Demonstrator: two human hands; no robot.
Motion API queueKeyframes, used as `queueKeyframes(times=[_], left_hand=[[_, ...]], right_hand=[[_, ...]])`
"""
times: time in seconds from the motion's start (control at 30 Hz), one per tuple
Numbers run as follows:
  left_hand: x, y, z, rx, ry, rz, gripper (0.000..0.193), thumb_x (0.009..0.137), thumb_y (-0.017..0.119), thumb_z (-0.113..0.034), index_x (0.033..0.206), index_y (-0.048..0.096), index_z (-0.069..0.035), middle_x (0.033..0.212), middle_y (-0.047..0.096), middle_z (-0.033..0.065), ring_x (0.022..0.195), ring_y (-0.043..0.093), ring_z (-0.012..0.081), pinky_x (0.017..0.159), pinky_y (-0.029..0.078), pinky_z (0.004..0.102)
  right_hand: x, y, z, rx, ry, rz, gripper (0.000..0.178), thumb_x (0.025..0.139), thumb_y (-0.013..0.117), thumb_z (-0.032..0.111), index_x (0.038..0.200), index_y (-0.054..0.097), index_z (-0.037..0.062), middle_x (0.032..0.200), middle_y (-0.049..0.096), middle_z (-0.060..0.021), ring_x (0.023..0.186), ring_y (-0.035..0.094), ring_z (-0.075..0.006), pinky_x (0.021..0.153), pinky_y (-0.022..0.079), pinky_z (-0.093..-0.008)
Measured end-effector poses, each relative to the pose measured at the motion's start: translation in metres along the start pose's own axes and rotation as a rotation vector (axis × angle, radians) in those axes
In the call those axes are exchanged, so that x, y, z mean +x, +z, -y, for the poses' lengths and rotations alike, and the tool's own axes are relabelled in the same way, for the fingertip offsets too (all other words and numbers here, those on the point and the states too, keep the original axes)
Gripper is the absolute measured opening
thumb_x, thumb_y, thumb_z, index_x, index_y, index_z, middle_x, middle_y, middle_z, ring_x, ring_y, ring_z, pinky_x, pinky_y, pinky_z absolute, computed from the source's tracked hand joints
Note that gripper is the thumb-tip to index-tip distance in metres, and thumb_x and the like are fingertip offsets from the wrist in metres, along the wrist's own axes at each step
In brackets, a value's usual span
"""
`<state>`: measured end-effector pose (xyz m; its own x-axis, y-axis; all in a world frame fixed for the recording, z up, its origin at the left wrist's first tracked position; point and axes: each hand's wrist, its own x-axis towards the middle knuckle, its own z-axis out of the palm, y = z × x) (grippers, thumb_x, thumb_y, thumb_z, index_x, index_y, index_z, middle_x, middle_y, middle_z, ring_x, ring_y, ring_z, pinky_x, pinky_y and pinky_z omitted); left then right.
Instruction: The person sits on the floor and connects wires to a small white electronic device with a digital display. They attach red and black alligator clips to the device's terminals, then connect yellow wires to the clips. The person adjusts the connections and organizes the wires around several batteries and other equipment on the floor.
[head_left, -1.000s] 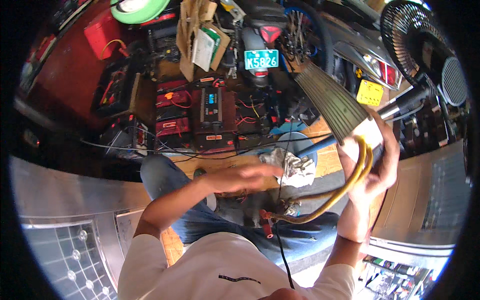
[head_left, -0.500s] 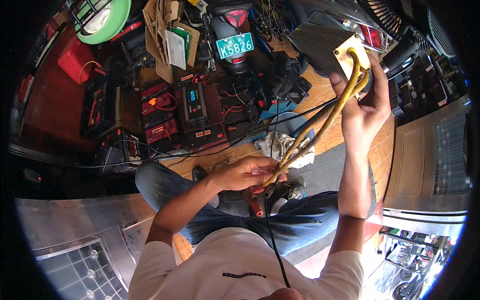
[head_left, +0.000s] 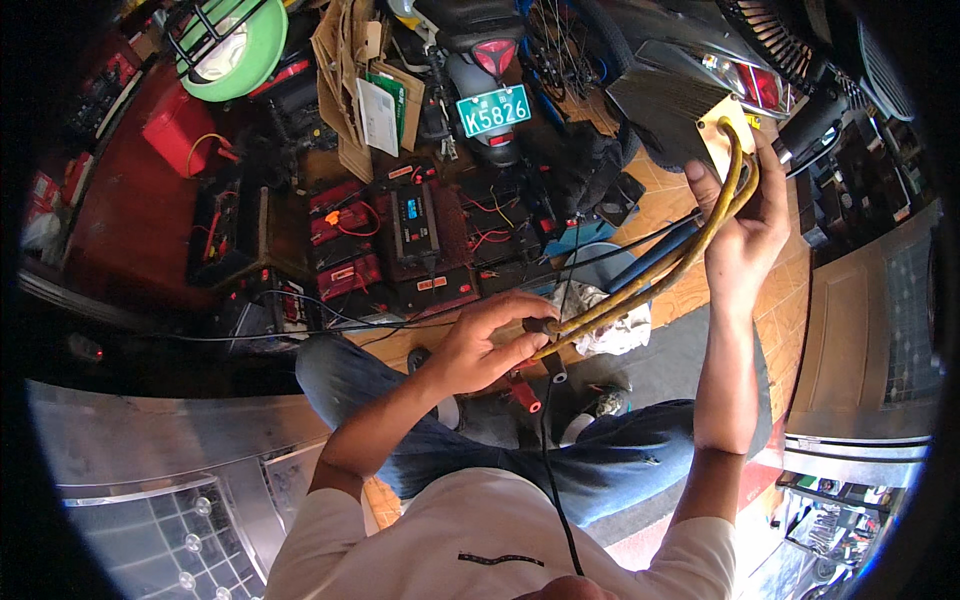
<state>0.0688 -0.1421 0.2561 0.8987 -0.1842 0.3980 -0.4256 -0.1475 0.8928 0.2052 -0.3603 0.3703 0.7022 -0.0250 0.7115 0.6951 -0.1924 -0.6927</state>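
My right hand (head_left: pixel 742 232) grips a black ribbed box (head_left: pixel 660 100) at its pale metal end plate (head_left: pixel 713 135), thumb on one side and fingers on the other. Out of the plate come thick yellow cables (head_left: pixel 672 268), which curve down toward my left hand (head_left: pixel 478 345). My left hand is closed, its thumb and fingers pinching a dark cable connector (head_left: pixel 541 326) at the cables' lower end. Just below those fingers hang a red connector (head_left: pixel 524 394) and a black connector (head_left: pixel 555 374). The box's far end is partly lost against dark things behind it.
Several dark red batteries (head_left: pixel 350 285) lie on the floor ahead, with a charger (head_left: pixel 412 222) on top. Beyond stands a scooter (head_left: pixel 488 85) with a green plate. A bucket (head_left: pixel 598 262) holds a rag (head_left: pixel 620 328). Thin black wires (head_left: pixel 350 326) cross in front of my knees.
My left hand has shifted its hold and now pinches the dark connector, with the red and black connectors hanging apart below. The right hand keeps its grip on the box. The view has shifted slightly.
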Motion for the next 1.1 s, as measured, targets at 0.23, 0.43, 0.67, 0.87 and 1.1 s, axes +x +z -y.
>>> queueKeyframes(times=[0.23,0.43,0.67,0.87,1.1], left_hand=[[-0.003,-0.005,-0.001,-0.02,-0.03,-0.031,0.03,0.087,0.066,-0.004,0.117,0.061,-0.005,0.114,0.064,0.0079,0.098,0.062,0.0163,0.082,0.049,0.0283],[-0.009,-0.019,-0.008,0.099,0.03,-0.034,0.018,0.09,0.064,-0.008,0.106,0.065,0.003,0.097,0.07,0.0117,0.088,0.068,0.019,0.078,0.052,0.0309],[0.027,-0.092,-0.077,-0.136,0.15,-0.052,0.057,0.095,0.056,-0.039,0.136,0.046,-0.001,0.117,0.064,0.0151,0.104,0.063,0.0215,0.088,0.049,0.0317],[0.092,-0.201,-0.194,-0.498,0.102,-0.204,0.064,0.097,0.042,-0.057,0.126,0.05,-0.001,0.11,0.065,0.015,0.094,0.067,0.0253,0.083,0.055,0.036],[0.098,-0.244,-0.226,-0.484,-0.009,-0.361,0.03,0.09,0.065,-0.028,0.112,0.059,-0.009,0.099,0.068,0.0111,0.087,0.068,0.0211,0.077,0.058,0.0321]], right_hand=[[0.0,0.004,-0.008,0.066,0.058,-0.028,0.059,0.077,0.076,-0.004,0.13,0.05,-0.0026,0.115,0.063,-0.0103,0.104,0.06,-0.0146,0.091,0.049,-0.0283],[0.001,0.014,0.019,0.057,0.042,-0.005,0.057,0.079,0.076,-0.001,0.13,0.051,-0.0014,0.114,0.063,-0.0085,0.102,0.06,-0.0131,0.088,0.049,-0.0269],[0.055,0.077,0.084,0.02,-0.387,0.162,0.052,0.082,0.071,-0.001,0.13,0.052,-0.0003,0.129,0.056,-0.0139,0.118,0.055,-0.0227,0.101,0.043,-0.0348],[0.103,0.157,0.14,0.024,-0.864,0.251,0.048,0.07,0.061,-0.01,0.116,0.061,0.0021,0.133,0.054,-0.0185,0.125,0.052,-0.0317,0.105,0.038,-0.0383],[0.123,0.23,0.162,0.086,-0.852,0.236,0.056,0.07,0.059,-0.014,0.12,0.061,0.0102,0.134,0.054,-0.0153,0.125,0.052,-0.0324,0.103,0.042,-0.0394]])
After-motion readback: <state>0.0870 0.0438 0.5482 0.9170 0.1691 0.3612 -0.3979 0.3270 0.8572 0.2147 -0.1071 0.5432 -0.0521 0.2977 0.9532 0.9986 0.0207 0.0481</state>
